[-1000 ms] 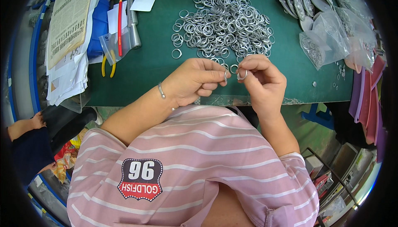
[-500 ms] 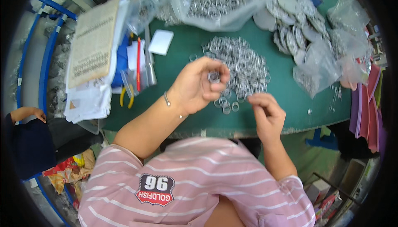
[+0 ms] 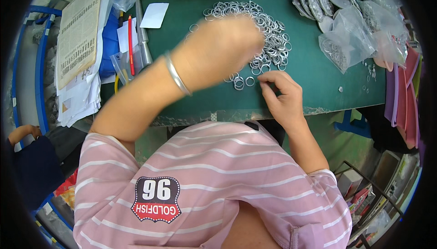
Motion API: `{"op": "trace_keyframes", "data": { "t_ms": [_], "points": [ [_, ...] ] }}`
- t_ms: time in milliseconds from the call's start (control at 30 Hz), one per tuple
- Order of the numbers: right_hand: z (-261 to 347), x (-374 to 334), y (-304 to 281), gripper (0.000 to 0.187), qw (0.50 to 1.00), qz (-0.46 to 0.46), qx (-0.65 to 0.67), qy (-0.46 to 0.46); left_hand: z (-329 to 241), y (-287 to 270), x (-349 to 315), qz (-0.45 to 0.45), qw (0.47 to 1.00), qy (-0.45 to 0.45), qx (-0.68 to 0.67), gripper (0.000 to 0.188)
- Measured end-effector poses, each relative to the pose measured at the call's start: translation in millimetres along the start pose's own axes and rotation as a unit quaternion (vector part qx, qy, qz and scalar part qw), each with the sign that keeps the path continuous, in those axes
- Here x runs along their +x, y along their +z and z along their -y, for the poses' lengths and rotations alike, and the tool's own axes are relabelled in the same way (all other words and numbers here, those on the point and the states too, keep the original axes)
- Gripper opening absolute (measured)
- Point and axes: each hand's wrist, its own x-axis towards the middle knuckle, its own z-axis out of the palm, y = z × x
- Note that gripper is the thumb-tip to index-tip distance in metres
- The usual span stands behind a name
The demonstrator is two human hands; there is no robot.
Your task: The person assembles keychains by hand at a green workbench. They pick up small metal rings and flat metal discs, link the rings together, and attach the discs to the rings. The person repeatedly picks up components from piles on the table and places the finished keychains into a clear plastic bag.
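Observation:
A heap of small silver metal rings [image 3: 275, 40] lies on the green table. My left hand [image 3: 227, 42], wearing a bangle at its wrist, reaches over the left and middle part of this heap. Motion smears it and its fingers are hidden, so what it holds does not show. My right hand [image 3: 284, 95] rests at the heap's near edge with curled fingers, thumb and forefinger drawn close together. Anything between those fingertips is too small to make out. Just left of them sit a few loose rings [image 3: 250, 81].
Grey round discs [image 3: 314, 1] are piled at the back right, beside clear bags [image 3: 348, 40] of small parts. On the left stand papers [image 3: 79, 35], a red pencil [image 3: 131, 44] and a white card [image 3: 154, 15]. A person's hand [image 3: 32, 130] shows at the far left.
My left hand has moved from in front of the heap, where it held rings in curled fingers, to over it. My right hand stays by the heap's near edge. The view has shifted.

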Motion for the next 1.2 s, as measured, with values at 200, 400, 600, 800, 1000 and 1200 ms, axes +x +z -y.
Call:
{"op": "trace_keyframes", "data": {
  "t_ms": [200, 400, 600, 800, 1000, 1200],
  "points": [
    [-1, 5, 15, 0.023, 0.994, 0.019, -0.078, -0.08, -29, 55, -67, 0.079, 0.983, -0.151, -0.069, 0.021],
    [0, -1, 15, 0.023, 0.993, 0.012, 0.085, 0.075, -29, 56, -75, -0.004, 0.926, -0.274, -0.258, 0.015],
    [5, -3, 10, 0.028, 0.963, -0.019, 0.26, 0.074, -33, 40, -67, 0.009, 0.542, -0.529, -0.653, 0.015],
    [22, 4, 9, 0.022, 0.986, -0.008, 0.137, -0.092, -43, 36, -61, 0.006, 0.466, -0.548, -0.695, 0.016],
    [15, 11, 14, 0.015, 0.999, -0.032, 0.014, -0.033, -23, 24, -79, -0.033, 0.433, -0.485, -0.759, 0.021],
    [2, 11, 32, 0.025, 0.992, 0.011, -0.095, -0.085, -20, 46, -85, -0.025, 0.947, -0.282, -0.15, 0.014]
  ]
}}
